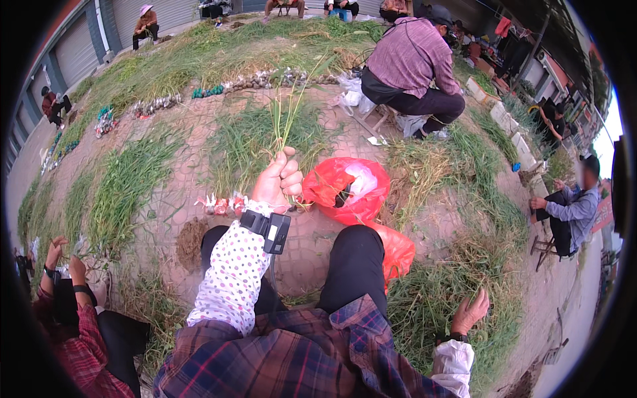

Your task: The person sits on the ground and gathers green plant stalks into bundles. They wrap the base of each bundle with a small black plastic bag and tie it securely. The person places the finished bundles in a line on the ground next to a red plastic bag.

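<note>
In front of me, my left hand (279, 180) is closed around the lower stems of a few long green grass stalks (287, 114), which point up and away. Out to the right, my right hand (470, 311) rests over a heap of cut grass (428, 308), its fingers spread a little; nothing shows in it. A red plastic bag (371, 211) stands open just right of my left hand, with white plastic and something dark inside. Beneath my left wrist lie small red-and-white wrapped bundles (224, 205), at the base of a bunch of laid-out grass (249, 144).
A second red plastic bag (398, 248) lies beside my knee. A soil mound (191, 244) is at left. A person (413, 59) sits ahead on a low stool; another person (84, 318) sits close at left, and one (572, 209) at right. Rows of wrapped bundles (268, 79) cross the paving.
</note>
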The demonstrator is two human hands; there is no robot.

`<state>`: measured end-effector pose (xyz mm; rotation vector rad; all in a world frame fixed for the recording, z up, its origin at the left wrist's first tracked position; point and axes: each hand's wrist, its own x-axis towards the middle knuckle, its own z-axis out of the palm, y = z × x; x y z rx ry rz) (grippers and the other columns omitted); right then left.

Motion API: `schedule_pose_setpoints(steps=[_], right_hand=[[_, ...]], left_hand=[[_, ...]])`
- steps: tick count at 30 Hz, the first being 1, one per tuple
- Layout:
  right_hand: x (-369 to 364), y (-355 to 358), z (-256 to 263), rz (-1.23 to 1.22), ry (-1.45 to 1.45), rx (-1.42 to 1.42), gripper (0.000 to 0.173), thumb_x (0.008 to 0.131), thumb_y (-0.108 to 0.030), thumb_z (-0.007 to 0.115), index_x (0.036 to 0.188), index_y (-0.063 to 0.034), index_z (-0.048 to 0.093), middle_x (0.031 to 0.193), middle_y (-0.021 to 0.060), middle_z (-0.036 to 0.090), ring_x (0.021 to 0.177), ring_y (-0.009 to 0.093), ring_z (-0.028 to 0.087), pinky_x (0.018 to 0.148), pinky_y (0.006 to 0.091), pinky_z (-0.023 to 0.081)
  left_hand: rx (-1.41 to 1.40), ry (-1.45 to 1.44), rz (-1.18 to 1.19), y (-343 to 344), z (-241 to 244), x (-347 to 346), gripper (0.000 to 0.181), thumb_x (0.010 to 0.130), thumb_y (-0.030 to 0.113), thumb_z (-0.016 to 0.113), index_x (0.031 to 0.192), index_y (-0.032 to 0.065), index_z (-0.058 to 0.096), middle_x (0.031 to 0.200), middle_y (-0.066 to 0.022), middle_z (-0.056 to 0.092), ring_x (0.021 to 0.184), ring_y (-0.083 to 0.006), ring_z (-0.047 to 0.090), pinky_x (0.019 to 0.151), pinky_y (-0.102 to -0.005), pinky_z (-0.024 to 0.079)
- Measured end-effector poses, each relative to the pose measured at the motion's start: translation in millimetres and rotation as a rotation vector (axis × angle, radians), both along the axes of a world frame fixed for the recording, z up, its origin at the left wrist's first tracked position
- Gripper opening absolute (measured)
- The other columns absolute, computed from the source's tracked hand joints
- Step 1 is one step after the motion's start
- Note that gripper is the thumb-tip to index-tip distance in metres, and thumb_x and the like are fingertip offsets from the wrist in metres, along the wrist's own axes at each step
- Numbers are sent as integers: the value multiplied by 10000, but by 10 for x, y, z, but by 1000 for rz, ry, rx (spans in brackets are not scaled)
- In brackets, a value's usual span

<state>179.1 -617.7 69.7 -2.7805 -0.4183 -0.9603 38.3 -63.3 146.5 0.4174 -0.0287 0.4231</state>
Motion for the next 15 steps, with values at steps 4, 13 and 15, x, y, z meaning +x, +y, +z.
schedule_pose_setpoints(steps=[4,13,15], right_hand=[[29,1362,367,472,169,390,383,780,5,536,1155,8,456,1108,161,494,1047,294,466,915,373,353],[-449,3762,294,940,1336,706,193,861,-125,542,1022,-31,591,920,-12,573,854,82,508,767,224,407],[-576,4078,211,924,1451,682,279,884,-226,526,1072,-24,565,966,9,575,892,101,518,773,253,417]], left_hand=[[-63,4,-43,117,-351,-208,153,928,271,445,987,137,490,613,58,302,477,-52,250,409,-190,218],[-116,85,-223,31,-946,-753,112,926,244,430,942,145,481,613,68,288,466,-44,234,410,-183,197],[-58,136,-243,37,-904,-776,149,928,280,429,934,137,473,612,73,296,461,-34,234,397,-181,187]])
